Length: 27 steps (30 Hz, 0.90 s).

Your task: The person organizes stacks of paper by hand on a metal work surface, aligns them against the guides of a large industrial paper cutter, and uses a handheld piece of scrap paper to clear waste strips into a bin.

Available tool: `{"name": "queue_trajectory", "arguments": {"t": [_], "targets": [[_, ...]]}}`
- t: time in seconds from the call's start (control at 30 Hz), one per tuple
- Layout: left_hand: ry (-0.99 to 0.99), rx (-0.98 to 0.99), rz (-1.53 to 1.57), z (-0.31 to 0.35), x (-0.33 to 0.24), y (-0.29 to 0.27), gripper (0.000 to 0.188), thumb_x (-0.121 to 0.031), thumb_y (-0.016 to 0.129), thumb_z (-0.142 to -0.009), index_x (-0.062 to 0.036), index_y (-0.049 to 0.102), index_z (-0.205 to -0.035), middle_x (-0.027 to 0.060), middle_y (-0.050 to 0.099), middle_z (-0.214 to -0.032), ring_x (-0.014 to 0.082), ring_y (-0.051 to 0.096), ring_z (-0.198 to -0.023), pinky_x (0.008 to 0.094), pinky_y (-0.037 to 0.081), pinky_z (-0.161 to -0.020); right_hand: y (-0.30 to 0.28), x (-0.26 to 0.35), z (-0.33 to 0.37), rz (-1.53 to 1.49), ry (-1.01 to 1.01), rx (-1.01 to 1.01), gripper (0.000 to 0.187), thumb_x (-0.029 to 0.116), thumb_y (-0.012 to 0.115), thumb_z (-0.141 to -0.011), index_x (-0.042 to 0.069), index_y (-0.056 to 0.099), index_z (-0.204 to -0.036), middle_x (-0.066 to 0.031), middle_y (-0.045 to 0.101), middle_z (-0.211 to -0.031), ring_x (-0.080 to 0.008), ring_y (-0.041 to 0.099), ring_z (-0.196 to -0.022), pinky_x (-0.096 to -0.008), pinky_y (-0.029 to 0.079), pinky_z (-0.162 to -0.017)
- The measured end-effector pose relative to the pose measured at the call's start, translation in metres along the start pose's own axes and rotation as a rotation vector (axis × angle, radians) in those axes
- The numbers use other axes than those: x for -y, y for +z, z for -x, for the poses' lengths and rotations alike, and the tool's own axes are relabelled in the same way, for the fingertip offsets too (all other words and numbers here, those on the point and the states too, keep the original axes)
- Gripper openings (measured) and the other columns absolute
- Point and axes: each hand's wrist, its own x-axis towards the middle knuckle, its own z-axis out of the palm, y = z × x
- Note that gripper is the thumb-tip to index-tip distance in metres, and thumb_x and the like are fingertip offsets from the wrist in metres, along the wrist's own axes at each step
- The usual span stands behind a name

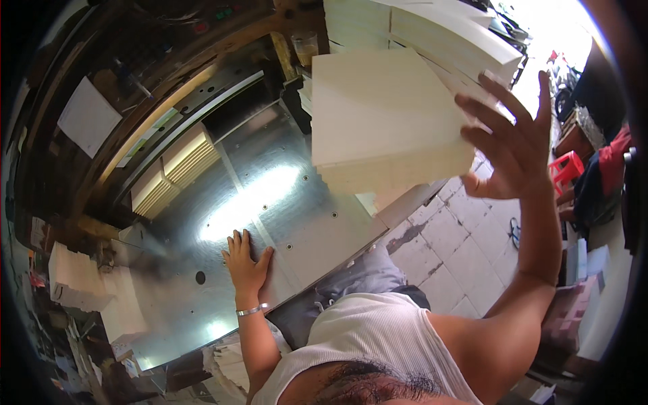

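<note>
My left hand (248, 267), a metal band at its wrist, lies palm down on a shiny metal table (307, 233) with holes in it. The fingers are stretched out and hold nothing. At the upper right, my right hand (509, 142) is raised with fingers spread beside a tall stack of cream paper (385, 111). Its fingertips come close to the stack's right edge; whether they touch it I cannot tell. Farther left on the metal table, a row of cream paper stacks (179, 165) lies against the dark machine frame.
More paper stacks stand at the left end (71, 277) and at the top (445, 34). A clear cup (306, 47) sits by the frame. A white sheet (90, 116) lies on the dark ledge. On the right are a tiled floor (449, 236), a red plastic stool (565, 170) and a seated person (607, 169).
</note>
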Motion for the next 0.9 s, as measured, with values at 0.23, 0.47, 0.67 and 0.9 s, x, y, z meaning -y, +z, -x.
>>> {"name": "queue_trajectory", "arguments": {"t": [0.23,0.47,0.67,0.9], "targets": [[0.003,-0.006,-0.004,0.004,0.002,-0.004,0.085,-0.052,0.074,-0.087,-0.0036,0.048,-0.153,0.0250,0.037,-0.162,0.0442,0.028,-0.153,0.0631,0.013,-0.124,0.051,0.017,0.039,-0.288,0.034,-0.166,0.083,0.055,0.077,-0.084,0.018,0.040,-0.149,-0.0153,0.068,-0.128,-0.0385,0.068,-0.119,-0.0707,0.034,-0.115],[0.033,-0.130,0.096,0.005,0.005,-0.004,0.086,-0.052,0.077,-0.085,-0.0018,0.051,-0.150,0.0253,0.043,-0.159,0.0439,0.034,-0.150,0.0612,0.019,-0.123,0.062,0.010,0.028,-0.207,-0.002,-0.214,0.060,0.046,0.070,-0.095,0.012,0.045,-0.138,-0.0161,0.067,-0.123,-0.0409,0.069,-0.112,-0.0688,0.041,-0.110],[0.528,-0.282,0.804,0.028,-0.046,-0.124,0.094,-0.065,0.073,-0.086,-0.0055,0.047,-0.154,0.0194,0.052,-0.153,0.0373,0.052,-0.139,0.0456,0.042,-0.114,0.034,0.009,-0.038,-0.272,-0.099,-0.219,0.041,0.040,0.066,-0.100,0.006,0.055,-0.120,-0.0182,0.070,-0.117,-0.0409,0.068,-0.114,-0.0688,0.044,-0.109],[1.316,-0.423,1.362,0.087,-0.135,-0.244,0.092,-0.069,0.060,-0.092,-0.0028,0.046,-0.154,0.0292,0.060,-0.139,0.0468,0.060,-0.127,0.0574,0.043,-0.112,0.033,0.042,-0.115,-0.470,-0.155,-0.466,0.048,0.041,0.066,-0.100,0.004,0.055,-0.130,-0.0218,0.067,-0.121,-0.0453,0.066,-0.116,-0.0691,0.047,-0.106]]}}
